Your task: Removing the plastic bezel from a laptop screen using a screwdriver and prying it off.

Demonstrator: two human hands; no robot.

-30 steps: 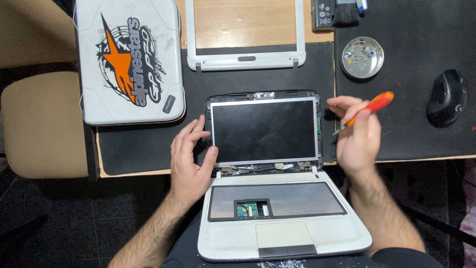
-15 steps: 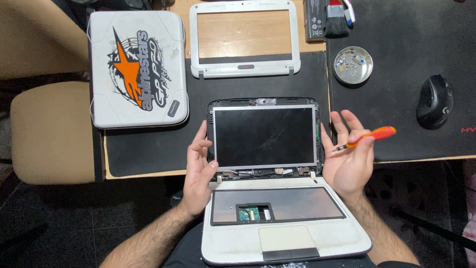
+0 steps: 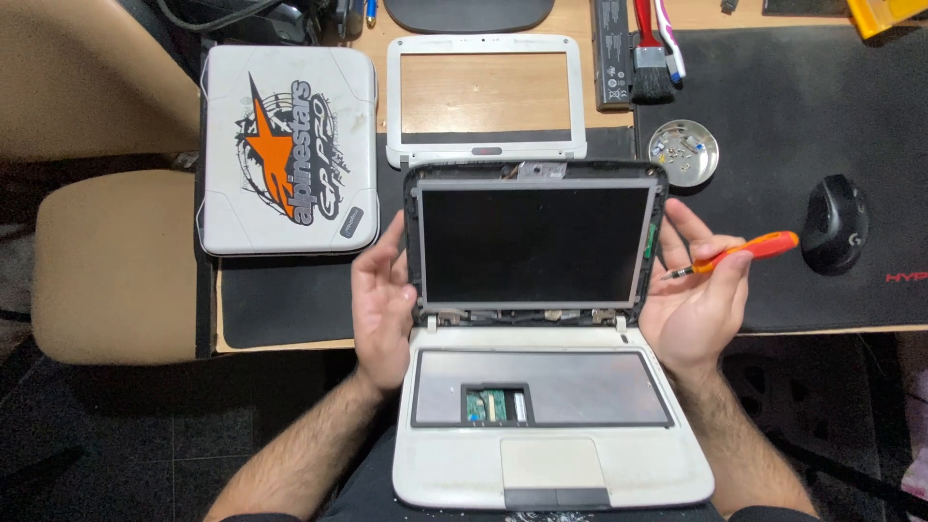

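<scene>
Desk edge — left hand (image 3: pixel 384 298) and right hand (image 3: pixel 694 302) flank laptop screen (image 3: pixel 534 245)

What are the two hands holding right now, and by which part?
The right hand holds an orange-handled screwdriver by its handle. The left hand grips nothing; it rests against the left edge of the small white laptop's screen.

Single view only, worn on the head, looking almost straight down from above the near edge of the desk (image 3: pixel 851 97). Close enough for the opened laptop (image 3: pixel 541 338) to fill the centre, forearms entering from the near edge. Far side reaching a white bezel frame (image 3: pixel 485 155); left taking in a beige chair seat (image 3: pixel 111 266), right a black mouse (image 3: pixel 833 224).
</scene>
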